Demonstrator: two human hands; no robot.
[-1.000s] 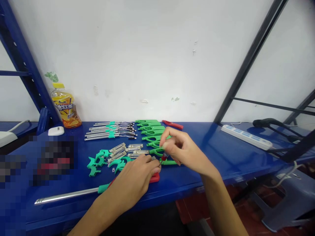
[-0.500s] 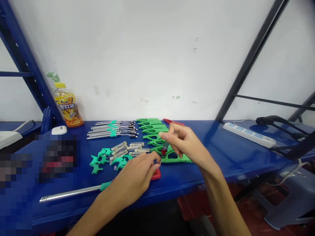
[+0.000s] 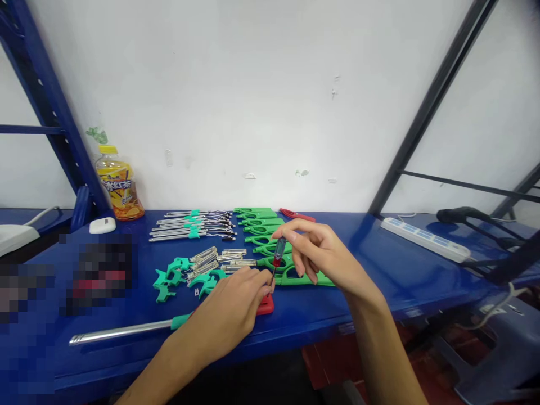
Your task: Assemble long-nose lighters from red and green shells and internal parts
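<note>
My left hand [image 3: 230, 309] lies pressed down on a red plastic handle [image 3: 266, 305] fitted to a long metal tube [image 3: 120, 332] near the blue bench's front edge. My right hand [image 3: 318, 253] pinches a small screwdriver [image 3: 277, 257] with a red and clear grip, its tip pointing down at the red handle beside my left fingertips. Under my right hand lies a green handle shell [image 3: 301, 277].
Behind the hands lie a row of green handle shells [image 3: 257, 223], metal tubes with green collars [image 3: 189, 225], small metal parts [image 3: 217, 257] and green trigger pieces [image 3: 171, 275]. A drink bottle [image 3: 118, 185] stands at the back left, a power strip [image 3: 424, 239] at the right.
My right hand has lifted the screwdriver off the work and come slightly right; the shaft now stands more upright. The left hand has stayed on the red handle.
</note>
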